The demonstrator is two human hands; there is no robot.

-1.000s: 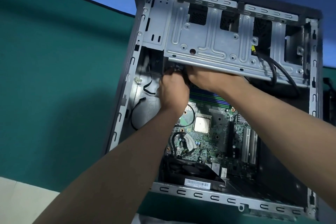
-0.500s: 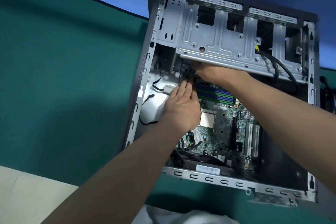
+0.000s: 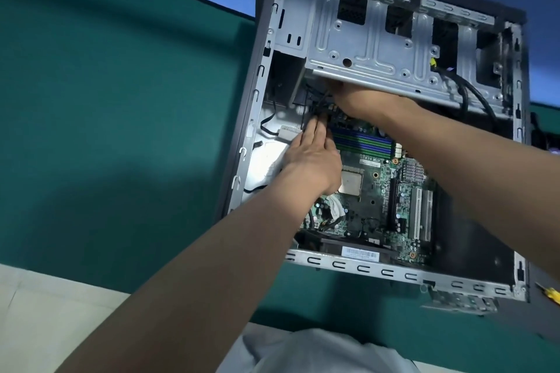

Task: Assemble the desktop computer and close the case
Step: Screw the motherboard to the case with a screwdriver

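Observation:
An open desktop case (image 3: 248,118) lies on its side on a green mat, its side panel off. Inside sits a green motherboard (image 3: 375,191) with blue and green memory slots (image 3: 360,139). A grey metal drive cage (image 3: 363,39) spans the far part of the case. My left hand (image 3: 309,157) lies over the board's left edge, fingers straight and pointing at black cables (image 3: 312,106) below the cage. My right hand (image 3: 354,100) reaches under the cage's lower edge; its fingers are hidden there among the cables.
A yellow-handled screwdriver (image 3: 550,294) lies at the right edge, beside the case's corner. Thick black cables (image 3: 472,94) loop out of the cage at the right. The green mat (image 3: 106,100) stretches left of the case, pale floor (image 3: 39,312) below it.
My left hand has uncurled and slid down from under the cage onto the board's left edge, fingers now straight. The right hand stays under the cage. The view has shifted.

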